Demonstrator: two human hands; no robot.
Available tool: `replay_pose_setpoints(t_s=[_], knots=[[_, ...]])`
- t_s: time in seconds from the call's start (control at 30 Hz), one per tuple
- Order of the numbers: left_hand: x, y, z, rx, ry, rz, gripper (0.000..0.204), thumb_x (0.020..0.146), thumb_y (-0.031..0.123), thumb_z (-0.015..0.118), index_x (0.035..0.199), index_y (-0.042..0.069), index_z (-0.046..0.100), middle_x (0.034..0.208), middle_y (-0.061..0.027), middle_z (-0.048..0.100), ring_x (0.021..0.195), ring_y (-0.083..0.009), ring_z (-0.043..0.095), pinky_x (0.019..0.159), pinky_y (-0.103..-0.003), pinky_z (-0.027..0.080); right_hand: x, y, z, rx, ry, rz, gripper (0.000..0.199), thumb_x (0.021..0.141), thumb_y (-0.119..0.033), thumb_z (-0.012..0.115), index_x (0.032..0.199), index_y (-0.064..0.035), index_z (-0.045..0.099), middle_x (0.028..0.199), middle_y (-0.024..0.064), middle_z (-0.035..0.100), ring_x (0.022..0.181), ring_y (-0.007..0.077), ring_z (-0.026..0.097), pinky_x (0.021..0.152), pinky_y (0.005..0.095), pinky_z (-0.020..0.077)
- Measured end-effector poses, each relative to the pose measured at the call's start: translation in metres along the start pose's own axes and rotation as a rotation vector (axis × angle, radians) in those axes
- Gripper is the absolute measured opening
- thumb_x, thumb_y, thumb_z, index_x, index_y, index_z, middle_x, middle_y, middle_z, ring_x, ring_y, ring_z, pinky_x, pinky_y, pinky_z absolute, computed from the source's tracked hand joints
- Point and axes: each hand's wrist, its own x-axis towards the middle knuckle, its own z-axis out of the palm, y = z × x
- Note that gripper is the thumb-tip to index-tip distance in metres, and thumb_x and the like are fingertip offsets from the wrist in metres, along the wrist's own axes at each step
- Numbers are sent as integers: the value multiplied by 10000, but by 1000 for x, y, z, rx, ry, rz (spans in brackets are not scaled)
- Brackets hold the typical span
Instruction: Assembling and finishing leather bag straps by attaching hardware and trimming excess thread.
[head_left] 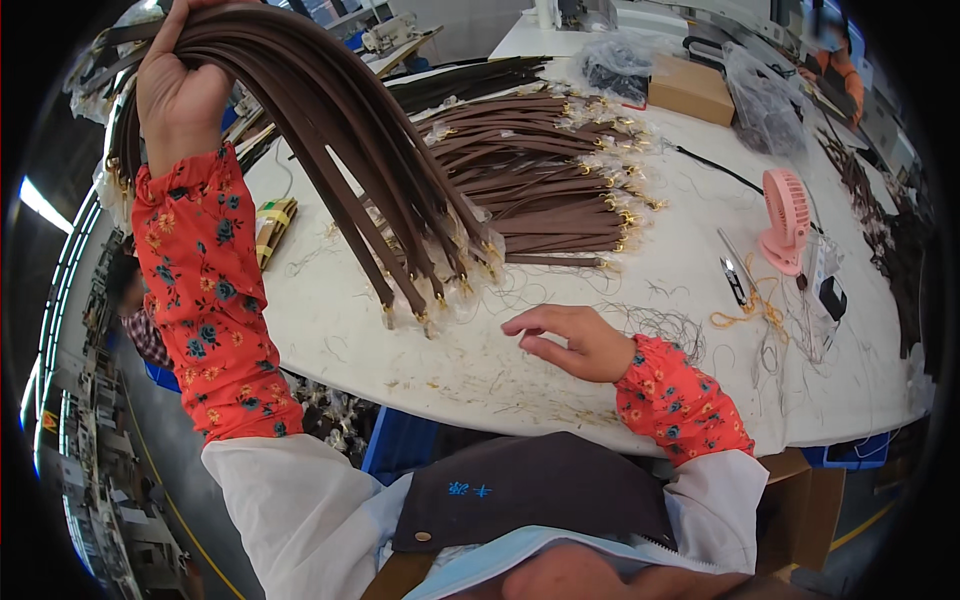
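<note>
My left hand (188, 100) is raised at the upper left, its fingers wrapped round a thick bundle of brown straps (350, 120). The straps arch over the hand and hang down to the right, their gold-coloured metal ends in clear plastic near the tabletop. Over the near part of the white table (340, 370), my right hand (575, 342) is held with thumb and fingers apart and nothing in it. Beyond that hand lies a wide pile of similar brown straps (560, 215), most of their metal ends pointing right.
A pink fan (785, 220) stands at the right, near small snips (734, 282), orange cord (765, 305) and a power strip (828, 285). Loose threads litter the tabletop. Farther back are a cardboard box (690, 90) and plastic bags (765, 100). Another person (838, 75) is at the far right.
</note>
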Motion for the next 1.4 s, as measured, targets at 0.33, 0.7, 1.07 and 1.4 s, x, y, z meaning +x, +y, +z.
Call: replay_pose_setpoints(t_s=[0.33, 0.7, 1.07, 1.4], knots=[[-13, -14, 34, 119, -142, 34, 237, 944, 60, 505, 1044, -152, 476, 1217, -378, 466, 1228, -412, 444, 1084, -502, 341, 54, 12, 18, -372, 432, -38, 450, 870, 50, 507, 1285, -122, 516, 1111, 117, 589, 702, 262, 629, 631, 329, 516], [-20, -19, 41, 38, 11, 14, 141, 928, 52, 543, 956, -68, 475, 1096, -262, 510, 1161, -322, 453, 1017, -454, 365, 80, 27, 28, -483, 344, -25, 152, 915, -196, 571, 1014, -81, 583, 857, 116, 604, 728, 345, 605, 628, 422, 493], [-29, -8, 11, -82, 22, -8, 129, 909, 46, 552, 957, -72, 532, 976, -192, 569, 1077, -354, 507, 1008, -491, 390, 25, 19, -17, -256, 151, -98, 170, 928, -205, 568, 953, -41, 604, 855, 117, 604, 775, 317, 591, 690, 381, 496], [-25, -15, 16, -70, -36, -47, 137, 911, 47, 546, 971, -76, 533, 993, -203, 569, 1117, -363, 488, 1022, -488, 378, -3, 4, -35, 461, 79, 186, 137, 942, -118, 583, 896, -3, 641, 738, 45, 642, 665, 108, 614, 626, 247, 496]])
